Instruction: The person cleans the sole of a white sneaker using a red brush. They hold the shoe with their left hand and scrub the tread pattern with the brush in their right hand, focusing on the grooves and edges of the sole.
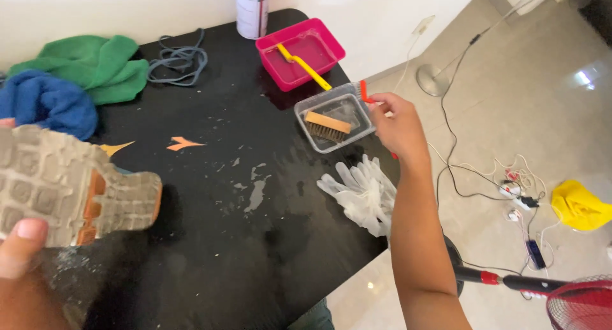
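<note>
1. Pale floor tiles lie to the right of your black, wet tabletop (255, 253), with white cables (510, 177) tangled on them.
2. Your left hand (19, 247) grips the grey-soled shoe with orange tread insets (70, 186), sole up, at the near left. The thumb presses on the sole, fingers wrapped behind, out of sight.
3. Your right hand (398, 126) is closed on a thin red-handled tool (364, 93), just beside the clear plastic tray (306, 110) holding a wooden bristle brush (327, 127).
4. Risk: that tray sits at the table's right edge, so I judge a nudge from your right hand could tip it onto the cables.
5. Risk: puddles make the tabletop slick, and a wet shoe could slip from your thumb.
6. White disposable gloves (360, 190) lie near the edge, and a pink tub with a yellow brush (299, 52) sits farther back.
</note>
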